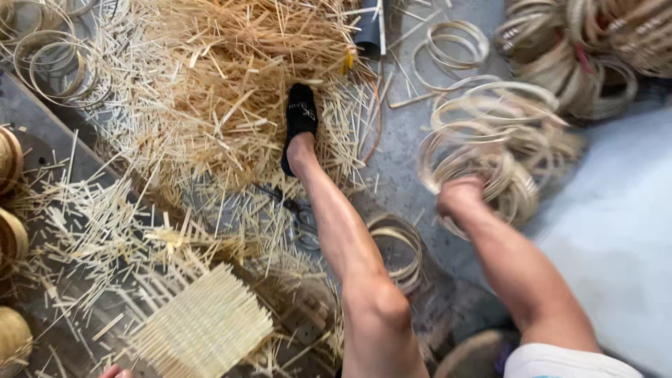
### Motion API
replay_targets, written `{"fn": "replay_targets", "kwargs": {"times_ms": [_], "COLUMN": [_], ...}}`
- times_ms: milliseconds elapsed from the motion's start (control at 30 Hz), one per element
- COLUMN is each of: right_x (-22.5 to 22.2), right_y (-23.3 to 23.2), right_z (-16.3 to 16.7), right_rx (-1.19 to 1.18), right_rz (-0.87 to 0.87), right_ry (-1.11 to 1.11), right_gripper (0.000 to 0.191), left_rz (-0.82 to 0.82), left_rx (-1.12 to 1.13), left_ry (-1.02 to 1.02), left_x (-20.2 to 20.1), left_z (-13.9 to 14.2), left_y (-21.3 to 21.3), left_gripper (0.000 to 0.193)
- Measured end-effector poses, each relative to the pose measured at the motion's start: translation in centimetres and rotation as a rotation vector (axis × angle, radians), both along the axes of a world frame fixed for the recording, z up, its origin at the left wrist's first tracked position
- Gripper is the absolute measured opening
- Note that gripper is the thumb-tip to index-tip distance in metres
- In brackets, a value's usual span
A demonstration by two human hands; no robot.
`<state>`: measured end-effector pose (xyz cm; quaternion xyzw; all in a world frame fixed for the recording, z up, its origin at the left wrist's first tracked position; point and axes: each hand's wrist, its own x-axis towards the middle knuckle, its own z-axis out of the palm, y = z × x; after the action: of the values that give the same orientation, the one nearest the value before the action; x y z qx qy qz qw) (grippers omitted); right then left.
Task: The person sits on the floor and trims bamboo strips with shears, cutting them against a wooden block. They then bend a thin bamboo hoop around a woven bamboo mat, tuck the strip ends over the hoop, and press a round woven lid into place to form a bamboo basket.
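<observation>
Bamboo rings (490, 150) in right hand (460, 196), fingers clamped; grey concrete floor (616, 231) under straw-coloured splints (231, 98); left fingers unclear.

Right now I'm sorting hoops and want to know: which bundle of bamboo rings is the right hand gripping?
The blurred pale bamboo ring bundle in the right hand, lifted off the grey floor; other bundles lie untouched.

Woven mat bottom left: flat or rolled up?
Flat. The woven mat lies spread on the floor among loose sticks, its parallel strips all showing. The left hand is beside its corner.

Bamboo hoops (490, 147) crowd right hand (460, 196); bare floor (616, 231) beyond.
</observation>
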<state>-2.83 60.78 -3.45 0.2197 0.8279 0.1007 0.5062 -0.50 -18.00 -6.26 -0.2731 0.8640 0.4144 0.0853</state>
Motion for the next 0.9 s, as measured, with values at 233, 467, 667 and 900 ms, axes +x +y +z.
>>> {"fn": "replay_targets", "kwargs": {"times_ms": [233,467,667,900], "right_x": [9.9,13.4,14.6,12.9], "right_y": [-14.5,-17.1,-14.9,-11.2], "right_z": [-2.7,0.8,6.3,11.1], "right_rx": [-0.133,-0.268,-0.213,-0.892], "right_rz": [0.219,-0.008,-0.177,-0.404], "right_ry": [0.217,0.557,0.570,0.255], "right_gripper": [0.023,0.015,0.032,0.027], "left_rz": [-0.086,-0.137,-0.086,-0.094], "left_rx": [-0.004,0.121,0.166,0.062], "left_ry": [0.075,0.282,0.208,0.194], "left_x": [0.1,1.6,1.2,1.5], "left_z": [0.5,0.1,0.1,-1.1], "left_y": [-2.6,-1.7,-1.1,-1.4], "left_gripper": [0.035,0.031,0.033,0.032]}}
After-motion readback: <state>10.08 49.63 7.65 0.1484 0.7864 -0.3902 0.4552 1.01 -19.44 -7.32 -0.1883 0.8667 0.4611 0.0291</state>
